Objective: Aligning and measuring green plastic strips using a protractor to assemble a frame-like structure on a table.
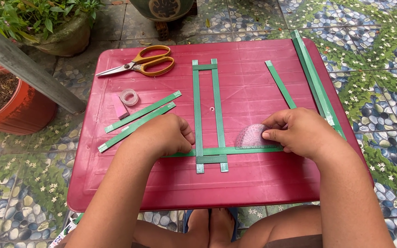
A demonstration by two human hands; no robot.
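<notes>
My left hand (164, 135) fingers curled, pressing green horizontal strip (235, 150) on red plastic bench (253, 183); right hand (299, 133) fingers pinching clear semicircular protractor (250, 137).

1. Low square plastic table (253, 183): deep red, ribbed surface.
2. Long flat strapping strips joined in a ladder frame (197, 110): dark green, finely textured.
3. Small half-round plastic protractor (250, 137): clear, pinkish against the red beneath.
4. Metal scissors (139, 64): orange handles, silver blades.
5. Small roll of sticky tape (128, 97): transparent.
6. Tiled floor (382, 50): blue-grey pebble print, green leaves, white flowers.
7. Round clay plant pot (19, 115): orange-red.
</notes>
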